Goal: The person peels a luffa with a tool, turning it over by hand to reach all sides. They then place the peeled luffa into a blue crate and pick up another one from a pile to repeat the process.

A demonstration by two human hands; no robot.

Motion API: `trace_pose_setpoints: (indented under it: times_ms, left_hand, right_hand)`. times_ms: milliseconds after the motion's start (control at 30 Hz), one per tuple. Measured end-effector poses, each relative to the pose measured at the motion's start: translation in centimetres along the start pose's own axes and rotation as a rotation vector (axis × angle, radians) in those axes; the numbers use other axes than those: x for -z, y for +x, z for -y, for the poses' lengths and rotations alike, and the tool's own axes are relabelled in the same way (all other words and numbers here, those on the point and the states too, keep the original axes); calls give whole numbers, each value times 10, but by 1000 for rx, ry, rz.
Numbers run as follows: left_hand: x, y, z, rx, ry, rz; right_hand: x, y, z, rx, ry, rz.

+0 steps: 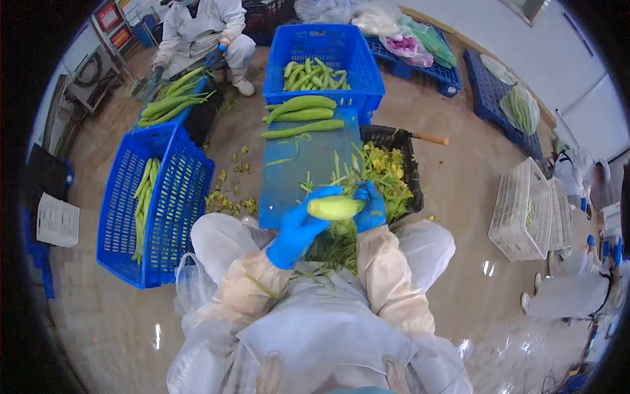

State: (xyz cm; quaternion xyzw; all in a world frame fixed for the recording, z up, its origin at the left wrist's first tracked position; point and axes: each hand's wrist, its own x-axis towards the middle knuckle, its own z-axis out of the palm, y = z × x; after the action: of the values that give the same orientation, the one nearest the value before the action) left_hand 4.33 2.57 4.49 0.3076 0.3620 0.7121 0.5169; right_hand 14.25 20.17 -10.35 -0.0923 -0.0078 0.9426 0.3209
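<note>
A pale green gourd [333,208] lies across my left hand [300,226], whose blue-gloved fingers wrap round its left end. My right hand [371,209], also gloved in blue, is at the gourd's right end with its fingers bent; what it holds, if anything, is too small to name. Beyond both hands is a blue board [279,174] with green scraps on it. Three long green gourds [303,129] rest on the board's far end. Green peelings [335,244] are heaped below my hands, between the knees.
A black crate [410,172] of yellow and green trimmings, with a wooden handle [431,138] on its rim, stands at the right. Blue crates with gourds stand ahead [366,69] and left [118,223]. Another person [200,33] sits at the upper left. White crates [522,210] stand far right.
</note>
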Motion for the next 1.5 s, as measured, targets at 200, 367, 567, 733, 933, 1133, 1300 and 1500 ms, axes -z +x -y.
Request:
trace_pose_setpoints:
  times_ms: [200, 367, 567, 733, 933, 1133, 1300, 1500]
  left_hand:
    - [14, -7, 3, 358, -175, 207]
    - [30, 9, 46, -343, 1013, 355]
    - [43, 2, 22, 439, -187, -6]
    - [49, 3, 33, 504, -241, -60]
    - [42, -11, 27, 558, -334, 93]
    - [54, -8, 38, 549, -353, -125]
    - [57, -12, 37, 527, -340, 29]
    - [43, -6, 28, 485, -221, -190]
  right_hand:
    - [-95, -27, 10, 598, -750, -299]
    - [-125, -36, 1, 607, -898, -187]
    - [-108, -52, 21, 559, -1093, -91]
    - [-99, -76, -29, 114, -1198, -12]
    - [-62, -21, 55, 382, -1111, -180]
    - [-95, -74, -34, 219, -1153, -46]
    - [-71, -38, 19, 244, -1124, -134]
    - [-90, -52, 1, 288, -1079, -127]
